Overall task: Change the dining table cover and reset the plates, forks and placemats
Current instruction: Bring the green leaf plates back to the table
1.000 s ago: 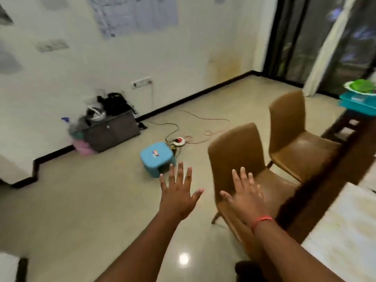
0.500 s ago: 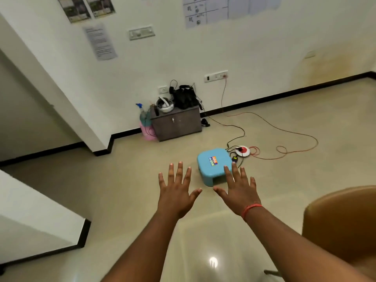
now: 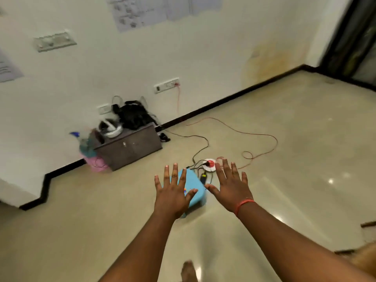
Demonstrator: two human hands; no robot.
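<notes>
Both arms stretched forward over a glossy beige tiled floor (image 3: pixel 284 123), palms down. Left hand (image 3: pixel 173 192) spread flat, fingers straight and apart, holding nothing; seen in front of a small light-blue plastic stool (image 3: pixel 196 192) standing on the floor. Right hand (image 3: pixel 230 188) likewise spread and empty, fingers straight, with a thin red thread bracelet (image 3: pixel 244 203) round the wrist. Beyond the right fingertips, a round white and red extension socket (image 3: pixel 209 164) on the floor, with a long orange-red cable (image 3: pixel 254 135) looping away towards a white wall outlet strip (image 3: pixel 166 85). Against the white wall, a low dark-brown wooden cabinet (image 3: pixel 130 148) carrying a white headset-like object (image 3: pixel 110 129) and a heap of black gear (image 3: pixel 133 116), too blurred to identify properly. Just left of the cabinet, a blue-topped spray bottle (image 3: pixel 81 139) and something pink (image 3: pixel 95 162), possibly a bag. Printed paper sheets (image 3: pixel 140 11) fixed high on the wall, black skirting along its foot. A dark-framed glass door (image 3: pixel 354 37) at the far right. At the lower right edge, a sliver of tan seat (image 3: pixel 364 259), probably a chair. A bare foot (image 3: pixel 188 270) at the bottom edge. No dining counter, cover, plates, forks or placemats anywhere in view.
</notes>
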